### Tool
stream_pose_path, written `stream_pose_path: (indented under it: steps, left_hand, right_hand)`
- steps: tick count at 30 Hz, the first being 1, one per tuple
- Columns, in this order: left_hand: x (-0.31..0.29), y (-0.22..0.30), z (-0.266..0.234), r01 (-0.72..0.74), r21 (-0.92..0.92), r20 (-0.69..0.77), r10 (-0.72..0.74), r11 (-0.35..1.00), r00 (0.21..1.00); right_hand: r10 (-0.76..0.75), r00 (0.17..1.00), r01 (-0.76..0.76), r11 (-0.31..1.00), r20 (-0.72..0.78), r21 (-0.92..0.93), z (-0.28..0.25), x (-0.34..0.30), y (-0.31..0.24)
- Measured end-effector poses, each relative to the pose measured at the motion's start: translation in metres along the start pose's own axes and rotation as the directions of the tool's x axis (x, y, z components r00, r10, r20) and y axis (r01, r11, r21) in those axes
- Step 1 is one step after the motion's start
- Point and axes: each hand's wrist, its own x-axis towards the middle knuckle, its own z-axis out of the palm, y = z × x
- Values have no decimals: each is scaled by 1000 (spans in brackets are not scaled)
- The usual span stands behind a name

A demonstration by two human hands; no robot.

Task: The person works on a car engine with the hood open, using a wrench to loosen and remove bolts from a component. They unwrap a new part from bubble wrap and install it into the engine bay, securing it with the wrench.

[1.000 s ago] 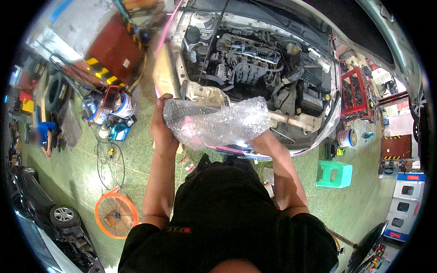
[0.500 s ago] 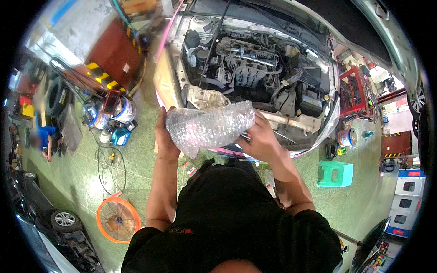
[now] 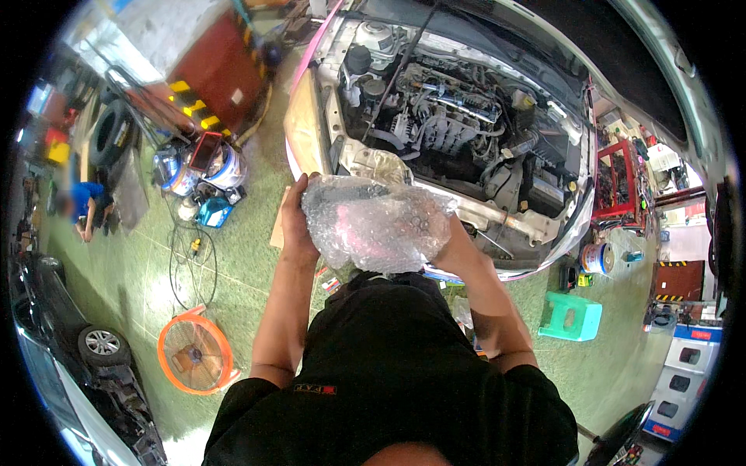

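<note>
A bundle of clear bubble wrap (image 3: 377,227) is held up in front of my chest, with something pinkish showing faintly through it. What lies inside cannot be made out. My left hand (image 3: 296,221) grips its left end, the thumb along the near side. At the right end my right hand (image 3: 460,250) holds it too, its fingers mostly hidden behind the plastic. Just beyond the bundle is the open engine bay (image 3: 451,116) of a white car, the engine exposed and the front bumper off.
On the left floor lie an orange fan (image 3: 194,353), a cable (image 3: 172,268) and paint buckets (image 3: 227,169). A green plastic stool (image 3: 571,317) stands at right, near a red rack (image 3: 620,186). A person in blue (image 3: 87,203) crouches far left. A prop rod (image 3: 400,74) crosses the bay.
The bundle has turned in my hands and now shows a broader, wider face. My right hand has slipped further behind it. The whole view has shifted slightly.
</note>
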Motion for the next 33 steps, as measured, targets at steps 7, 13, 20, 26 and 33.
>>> stream_pose_path:
  steps: [7, 13, 20, 26, 33]
  left_hand:
    - [-14, -2, 13, -85, 188, -66, 99, 978, 993]
    - [-13, -13, 7, -145, 313, -53, 169, 939, 984]
    - [-12, -13, -6, -140, 333, 1, 148, 933, 989]
    - [-23, -13, 12, -161, 571, 78, 141, 805, 987]
    - [-14, -19, -13, -254, 741, 136, 231, 621, 963]
  right_hand:
    - [-7, 983, 43, 980, -182, 195, 22, 2, 13]
    - [41, 974, -22, 996, -221, 85, 34, 3, 18]
    - [71, 953, -19, 984, -295, 176, 41, 2, 15]
    - [-44, 997, 36, 992, 71, 120, 24, 2, 7]
    - [20, 995, -59, 917, 102, 394, 28, -8, 24]
